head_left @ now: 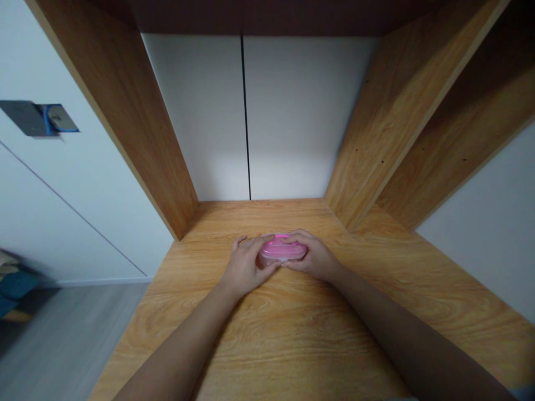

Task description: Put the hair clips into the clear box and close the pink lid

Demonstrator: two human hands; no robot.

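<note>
A small oval plastic container point(283, 252) with a pink lid and a clear lower part sits on the wooden desk top, between my two hands. My left hand point(247, 264) wraps its left side, with the thumb along the near edge and fingers at the lid. Round its right side, my right hand point(314, 256) is closed, one finger lying over the lid and the thumb low at the near rim. The lid is on the container. What is inside cannot be made out.
The wooden desk top point(267, 334) runs back to a white panel point(309, 122) between wooden uprights. A wooden side board point(134, 111) stands left, a wooden divider point(384, 128) right. A wall switch plate point(25, 118) is at far left, above grey floor.
</note>
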